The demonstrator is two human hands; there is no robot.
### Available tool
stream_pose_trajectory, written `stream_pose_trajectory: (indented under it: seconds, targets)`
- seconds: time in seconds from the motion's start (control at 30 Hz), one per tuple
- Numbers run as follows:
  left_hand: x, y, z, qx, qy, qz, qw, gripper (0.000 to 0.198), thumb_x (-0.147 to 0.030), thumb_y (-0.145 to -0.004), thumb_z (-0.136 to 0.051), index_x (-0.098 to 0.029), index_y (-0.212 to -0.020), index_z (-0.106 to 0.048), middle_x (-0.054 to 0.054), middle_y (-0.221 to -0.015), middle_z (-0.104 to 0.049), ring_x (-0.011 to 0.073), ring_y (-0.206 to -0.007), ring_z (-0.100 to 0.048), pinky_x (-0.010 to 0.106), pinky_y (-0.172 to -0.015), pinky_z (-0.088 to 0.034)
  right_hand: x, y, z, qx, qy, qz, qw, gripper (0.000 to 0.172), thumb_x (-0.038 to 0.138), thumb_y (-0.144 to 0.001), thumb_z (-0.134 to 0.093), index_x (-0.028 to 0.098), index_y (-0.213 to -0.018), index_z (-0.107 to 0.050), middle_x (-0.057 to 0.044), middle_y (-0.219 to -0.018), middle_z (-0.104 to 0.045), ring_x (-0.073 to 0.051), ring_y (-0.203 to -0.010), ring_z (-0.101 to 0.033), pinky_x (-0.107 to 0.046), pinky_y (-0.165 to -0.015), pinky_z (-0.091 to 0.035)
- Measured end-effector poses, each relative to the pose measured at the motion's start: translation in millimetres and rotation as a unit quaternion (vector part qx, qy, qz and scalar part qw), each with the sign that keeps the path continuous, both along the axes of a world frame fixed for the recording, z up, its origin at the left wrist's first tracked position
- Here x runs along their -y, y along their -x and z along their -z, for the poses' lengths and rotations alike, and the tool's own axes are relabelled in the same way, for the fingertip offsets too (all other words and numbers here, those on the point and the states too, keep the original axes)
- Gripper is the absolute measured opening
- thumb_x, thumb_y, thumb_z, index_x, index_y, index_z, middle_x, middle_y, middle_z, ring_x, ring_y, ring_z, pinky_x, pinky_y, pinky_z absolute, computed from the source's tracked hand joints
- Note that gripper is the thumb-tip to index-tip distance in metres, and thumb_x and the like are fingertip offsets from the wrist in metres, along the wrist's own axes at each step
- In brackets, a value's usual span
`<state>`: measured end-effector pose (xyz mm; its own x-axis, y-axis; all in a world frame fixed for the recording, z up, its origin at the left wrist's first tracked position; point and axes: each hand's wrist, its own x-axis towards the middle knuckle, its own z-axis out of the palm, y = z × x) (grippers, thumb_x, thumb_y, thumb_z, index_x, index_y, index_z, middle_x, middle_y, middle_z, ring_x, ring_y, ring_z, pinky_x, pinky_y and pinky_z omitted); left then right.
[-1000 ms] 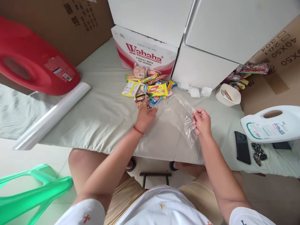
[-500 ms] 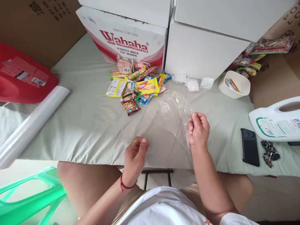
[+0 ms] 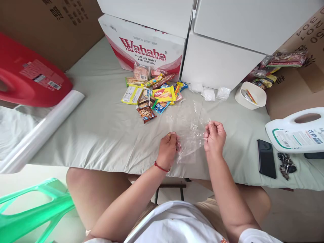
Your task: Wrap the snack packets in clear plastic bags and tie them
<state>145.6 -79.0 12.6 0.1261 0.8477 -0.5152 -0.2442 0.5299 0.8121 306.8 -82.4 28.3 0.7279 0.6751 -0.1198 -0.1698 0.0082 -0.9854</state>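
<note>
A clear plastic bag [image 3: 190, 130] is held between both hands above the pale green sheet [image 3: 106, 135]. My left hand [image 3: 168, 148] pinches the bag's left edge, a red string round its wrist. On the bag's right edge my right hand [image 3: 214, 136] is closed in a pinch. Just beyond the bag lies a heap of several snack packets [image 3: 153, 92], among them a yellow wafer pack and a brown cookie packet [image 3: 146, 113].
A Wahaha water carton [image 3: 144, 50] and white boxes [image 3: 220, 44] stand behind the snacks. A red jug [image 3: 30, 77] and film roll [image 3: 43, 130] lie left; a white bowl [image 3: 250, 96], white jug [image 3: 296, 131], phone [image 3: 266, 158] and keys [image 3: 286, 165] right. A green chair [image 3: 32, 212] stands lower left.
My left hand drew back from the snack heap toward me, then moved right and took hold of the bag's left edge. My right hand kept its pinch on the bag.
</note>
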Motion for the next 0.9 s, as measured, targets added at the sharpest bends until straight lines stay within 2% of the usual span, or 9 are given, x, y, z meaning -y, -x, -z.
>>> stream_pose_trajectory:
  seconds: [0.1, 0.23, 0.4, 0.47, 0.57, 0.67, 0.77, 0.83, 0.9]
  targets:
    - [-9, 24, 3.1, -0.053, -0.040, -0.025, 0.997, 0.037, -0.054, -0.089, -0.065, -0.022, -0.071, -0.057, -0.007, -0.044, -0.040, 0.0098, -0.034, -0.037, 0.023, -0.036, -0.025, -8, -24, 11.1, 0.003, 0.024, -0.004, 1.000, 0.040, 0.050, -0.071, -0.083, 0.022, -0.085, -0.058, 0.007, -0.066, -0.058, -0.004, -0.042, -0.044, -0.018, -0.033, -0.027]
    - [-20, 55, 6.5, -0.125, -0.057, 0.003, 0.991, 0.037, -0.053, -0.087, -0.068, -0.023, -0.070, -0.055, -0.009, -0.042, -0.037, 0.0089, -0.032, -0.031, 0.024, -0.037, -0.020, -12, -48, 21.6, 0.028, 0.059, -0.032, 0.997, 0.041, 0.049, -0.067, -0.085, 0.021, -0.082, -0.059, 0.006, -0.064, -0.059, -0.005, -0.040, -0.044, -0.018, -0.032, -0.027]
    - [-23, 96, 5.8, -0.255, -0.103, -0.005, 0.962, 0.030, -0.040, -0.077, -0.078, -0.022, -0.091, -0.059, -0.005, -0.059, -0.051, 0.0130, -0.048, -0.044, 0.026, -0.047, -0.032, -6, -61, 22.4, 0.066, 0.092, -0.057, 0.992, 0.038, 0.047, -0.070, -0.083, 0.021, -0.083, -0.060, 0.006, -0.063, -0.060, -0.006, -0.038, -0.044, -0.020, -0.031, -0.028]
    - [-20, 106, -7.5, -0.389, -0.189, -0.057, 0.900, 0.036, -0.034, -0.073, -0.081, -0.020, -0.100, -0.061, 0.000, -0.077, -0.059, 0.0159, -0.061, -0.052, 0.029, -0.058, -0.041, -3, -60, 21.1, 0.081, 0.100, -0.057, 0.990, 0.038, 0.049, -0.071, -0.082, 0.021, -0.084, -0.059, 0.006, -0.064, -0.060, -0.006, -0.038, -0.044, -0.020, -0.031, -0.028]
    - [-12, 97, -43.2, -0.514, -0.362, -0.113, 0.769, 0.029, -0.029, -0.085, -0.068, -0.018, -0.112, -0.063, 0.011, -0.110, -0.063, 0.0230, -0.090, -0.061, 0.039, -0.083, -0.051, 0, -55, 19.8, 0.097, 0.104, -0.070, 0.987, 0.038, 0.051, -0.074, -0.080, 0.022, -0.085, -0.059, 0.005, -0.067, -0.060, -0.007, -0.039, -0.044, -0.021, -0.032, -0.029]
    - [-11, 60, -68.1, -0.508, -0.497, 0.000, 0.704, 0.018, -0.030, -0.099, -0.054, -0.020, -0.104, -0.068, 0.011, -0.106, -0.070, 0.0261, -0.109, -0.062, 0.044, -0.098, -0.049, 1, -49, 21.5, 0.105, 0.108, -0.090, 0.985, 0.037, 0.052, -0.075, -0.078, 0.023, -0.086, -0.058, 0.005, -0.069, -0.060, -0.007, -0.039, -0.044, -0.022, -0.033, -0.030]
    - [-25, 24, -51.5, -0.525, -0.513, 0.152, 0.661, 0.036, -0.037, -0.105, -0.043, -0.019, -0.122, -0.070, 0.013, -0.134, -0.068, 0.0293, -0.135, -0.053, 0.048, -0.113, -0.041, -1, -51, 26.3, 0.119, 0.113, -0.105, 0.981, 0.035, 0.052, -0.077, -0.076, 0.023, -0.088, -0.059, 0.004, -0.070, -0.060, -0.007, -0.039, -0.045, -0.023, -0.034, -0.030]
    - [-37, 15, -22.6, -0.567, -0.472, 0.225, 0.636, 0.048, -0.040, -0.106, -0.037, -0.018, -0.141, -0.061, 0.013, -0.158, -0.051, 0.0302, -0.149, -0.041, 0.053, -0.123, -0.029, -2, -60, 30.3, 0.143, 0.113, -0.098, 0.978, 0.034, 0.052, -0.079, -0.073, 0.023, -0.089, -0.059, 0.004, -0.072, -0.061, -0.008, -0.040, -0.046, -0.023, -0.036, -0.031]
    - [-44, 17, 5.8, -0.603, -0.415, 0.278, 0.622, 0.054, -0.042, -0.107, -0.032, -0.021, -0.153, -0.051, 0.012, -0.166, -0.041, 0.0298, -0.154, -0.034, 0.058, -0.125, -0.022, -1, -74, 33.4, 0.178, 0.110, -0.075, 0.975, 0.034, 0.053, -0.080, -0.072, 0.023, -0.090, -0.059, 0.004, -0.072, -0.062, -0.008, -0.041, -0.046, -0.022, -0.038, -0.033]
